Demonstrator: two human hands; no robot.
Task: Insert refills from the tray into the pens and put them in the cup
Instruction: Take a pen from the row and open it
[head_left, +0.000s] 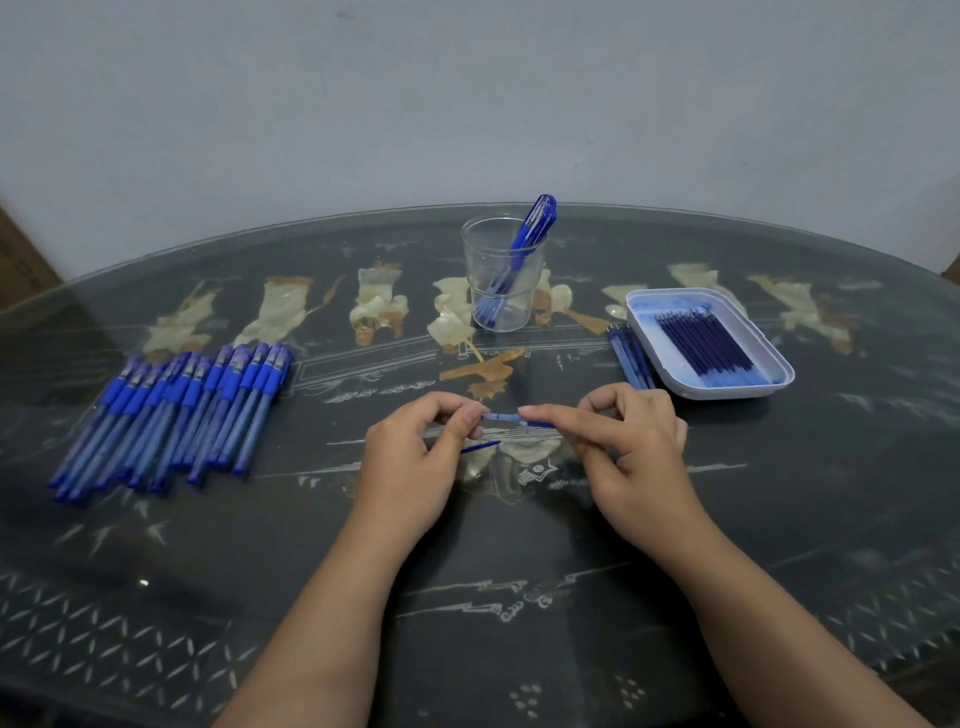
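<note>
My left hand (415, 457) and my right hand (623, 447) meet over the middle of the table and pinch a translucent blue pen (506, 418) between their fingertips. A thin blue piece (480, 447) sticks out below my left hand's fingers. The clear cup (501, 275) stands at the back centre with a few blue pens (519, 249) leaning in it. A white tray (727, 387) at the right holds several dark blue refills (704, 340).
A large pile of capped blue pens (176, 415) lies at the left. A few blue pens (631, 356) lie against the tray's left side. The dark patterned table (519, 597) ends at a pale wall behind.
</note>
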